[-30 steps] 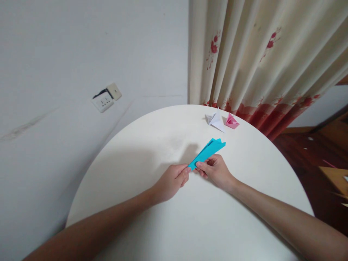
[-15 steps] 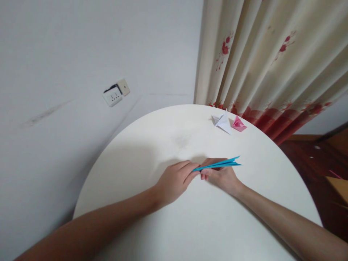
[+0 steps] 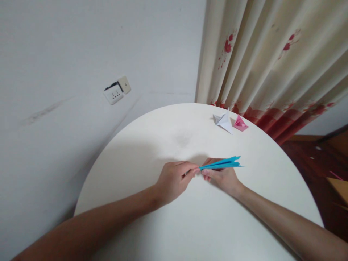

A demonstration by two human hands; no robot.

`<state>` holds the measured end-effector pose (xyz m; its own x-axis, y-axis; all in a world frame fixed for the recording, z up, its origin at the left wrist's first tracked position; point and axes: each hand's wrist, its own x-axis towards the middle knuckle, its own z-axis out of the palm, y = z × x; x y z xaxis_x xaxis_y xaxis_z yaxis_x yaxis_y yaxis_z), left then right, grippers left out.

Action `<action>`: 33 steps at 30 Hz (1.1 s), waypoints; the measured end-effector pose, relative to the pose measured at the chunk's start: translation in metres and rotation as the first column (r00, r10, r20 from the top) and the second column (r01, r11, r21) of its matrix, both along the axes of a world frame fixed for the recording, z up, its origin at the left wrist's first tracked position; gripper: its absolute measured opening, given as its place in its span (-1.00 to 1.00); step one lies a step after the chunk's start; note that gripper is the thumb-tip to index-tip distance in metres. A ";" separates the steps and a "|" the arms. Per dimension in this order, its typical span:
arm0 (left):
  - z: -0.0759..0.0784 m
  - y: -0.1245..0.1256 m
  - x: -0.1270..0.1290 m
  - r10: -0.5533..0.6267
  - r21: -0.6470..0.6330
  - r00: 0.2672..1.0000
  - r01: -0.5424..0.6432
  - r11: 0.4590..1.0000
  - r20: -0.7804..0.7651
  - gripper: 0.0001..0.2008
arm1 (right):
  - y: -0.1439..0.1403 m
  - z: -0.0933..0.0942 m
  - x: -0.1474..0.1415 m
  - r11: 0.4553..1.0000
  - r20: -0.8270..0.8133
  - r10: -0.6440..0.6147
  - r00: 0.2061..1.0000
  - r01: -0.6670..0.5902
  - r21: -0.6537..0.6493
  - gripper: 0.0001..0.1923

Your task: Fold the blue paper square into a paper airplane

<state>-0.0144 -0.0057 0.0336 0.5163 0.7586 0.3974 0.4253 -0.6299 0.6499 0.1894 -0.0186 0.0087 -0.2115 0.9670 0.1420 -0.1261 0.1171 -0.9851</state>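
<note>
A narrow, folded piece of blue paper (image 3: pixel 224 163) lies between my two hands over the white table, its pointed layers fanning apart toward the right. My left hand (image 3: pixel 175 178) pinches the thin left tip between thumb and fingers, which hide the very end. My right hand (image 3: pixel 221 177) grips the paper from below near its middle, thumb on the near side and fingers behind it. The fingers of both hands are closed and almost meet.
Toward the far right of the round white table (image 3: pixel 130 145) stand a folded white paper figure (image 3: pixel 224 122) and a smaller pink one (image 3: pixel 240 124). Behind them hangs a floral curtain (image 3: pixel 252 54). A socket (image 3: pixel 113 94) is on the wall at the left.
My left fingers have shifted slightly to the right along the tip, covering the paper's end more narrowly. The blue layers at the right have spread a little. My right hand stays nearly in place.
</note>
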 end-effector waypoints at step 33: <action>-0.004 0.003 0.013 0.006 -0.601 0.998 0.035 0.799 0.066 -0.55 | 0.008 -0.014 -0.004 0.928 -0.095 -0.333 0.938 0.308 -0.208 -0.57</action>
<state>-0.0010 -0.0031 0.0297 0.5191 0.8482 -0.1052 0.3661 -0.1095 0.9241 0.1858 -0.0107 -0.0050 0.1218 0.9916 -0.0432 -0.2378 -0.0131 -0.9712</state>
